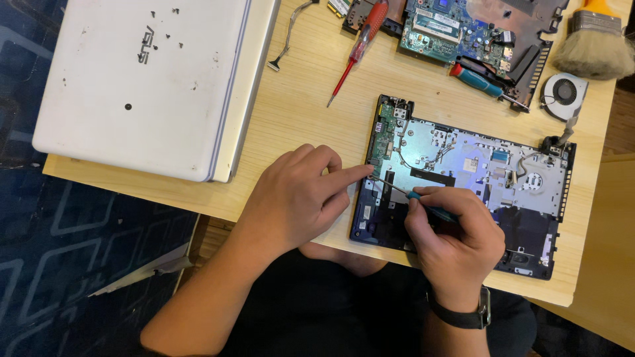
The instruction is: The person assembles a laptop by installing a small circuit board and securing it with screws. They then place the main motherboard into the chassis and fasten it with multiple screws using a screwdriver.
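An opened laptop base [476, 165] with bare metal frame and a small green board lies on the wooden table [297, 112]. My right hand [456, 244] grips a thin blue-handled screwdriver [423, 206], its tip pointing at the base's left edge. My left hand [297, 195] rests beside the base, index finger stretched out and touching that left edge near the screwdriver tip.
A closed white laptop [145, 79] lies at the left. At the back are a red screwdriver [360, 39], a blue-and-red screwdriver [479, 80], a green motherboard [456, 30], a brush [595, 43], a fan [563, 94] and a loose ribbon cable [288, 36].
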